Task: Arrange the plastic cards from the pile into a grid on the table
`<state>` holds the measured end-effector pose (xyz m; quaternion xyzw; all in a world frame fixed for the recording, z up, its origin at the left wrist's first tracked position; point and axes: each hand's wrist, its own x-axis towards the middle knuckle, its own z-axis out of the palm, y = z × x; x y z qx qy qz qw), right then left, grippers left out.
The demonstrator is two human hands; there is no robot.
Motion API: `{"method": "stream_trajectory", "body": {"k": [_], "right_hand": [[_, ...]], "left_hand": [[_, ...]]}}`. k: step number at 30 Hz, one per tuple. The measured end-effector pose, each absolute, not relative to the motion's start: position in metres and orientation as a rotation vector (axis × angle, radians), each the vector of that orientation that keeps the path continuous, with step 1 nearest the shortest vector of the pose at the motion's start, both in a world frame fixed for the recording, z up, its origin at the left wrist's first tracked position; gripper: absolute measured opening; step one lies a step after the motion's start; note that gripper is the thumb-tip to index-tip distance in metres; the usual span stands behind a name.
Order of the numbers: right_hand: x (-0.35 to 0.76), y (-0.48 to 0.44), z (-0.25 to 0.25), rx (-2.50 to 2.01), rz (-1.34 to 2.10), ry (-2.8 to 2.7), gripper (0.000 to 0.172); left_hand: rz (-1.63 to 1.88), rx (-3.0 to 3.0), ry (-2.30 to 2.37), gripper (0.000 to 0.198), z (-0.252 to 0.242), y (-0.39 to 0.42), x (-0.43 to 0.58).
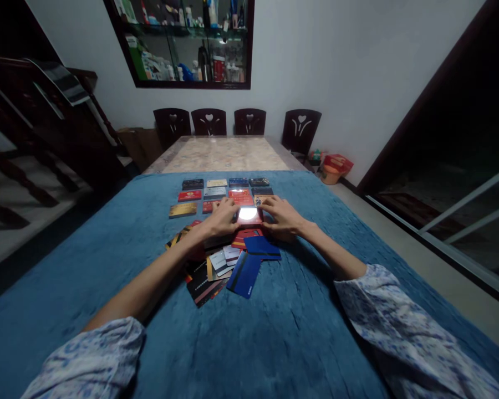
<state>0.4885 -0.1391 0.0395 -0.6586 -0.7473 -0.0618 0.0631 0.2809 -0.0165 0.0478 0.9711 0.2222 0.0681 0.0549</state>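
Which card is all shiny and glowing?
The glossy red card held between the left hand and right hand. A bright white glare covers it; the other cards look dull.

left hand (222, 219) palm down | right hand (280, 217) palm down | arms outstretched

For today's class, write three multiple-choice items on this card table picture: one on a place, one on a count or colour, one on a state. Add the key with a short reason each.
1. Where does the loose heap of cards lie?
A. nearer the person than the neat rows
B. on a chair
C. on the floor

2. What colour is the cloth under the cards?
A. red
B. blue
C. white

3. How does the glare-lit card stand?
A. lying untouched
B. stacked on a shelf
C. held between the left hand and right hand

Key: 1 A, the heap lies below the hands; 2 B, blue cloth all round; 3 C, fingers meet at its two ends.
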Motion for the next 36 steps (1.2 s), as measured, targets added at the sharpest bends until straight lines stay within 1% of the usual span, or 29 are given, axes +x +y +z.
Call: {"method": "stream_trajectory", "body": {"k": [6, 18, 22, 28, 36], "right_hand": [[0.477, -0.124, 0.047, -1.972, -0.229, -2.298, 0.050], [0.450, -0.092, 0.060, -2.023, -0.168, -2.340, 0.045], [0.443, -0.082, 0.062, -2.018, -0.158, -2.335, 0.042], [0.432, -0.068, 0.067, -2.055, -0.153, -2.321, 0.038], [0.423, -0.047, 0.067, -2.080, -0.117, -2.302, 0.036]], "left_hand": [[0.224, 2.942, 0.722, 0.039, 0.051, -0.007, 0.268], [0.198, 2.996, 0.830, 0.036, 0.058, 0.014, 0.243], [0.187, 2.999, 0.866, 0.037, 0.059, 0.021, 0.238], [0.246, 2.962, 0.932, 0.034, 0.055, 0.037, 0.233], [0.201, 2.978, 1.043, 0.035, 0.051, 0.052, 0.231]]}}
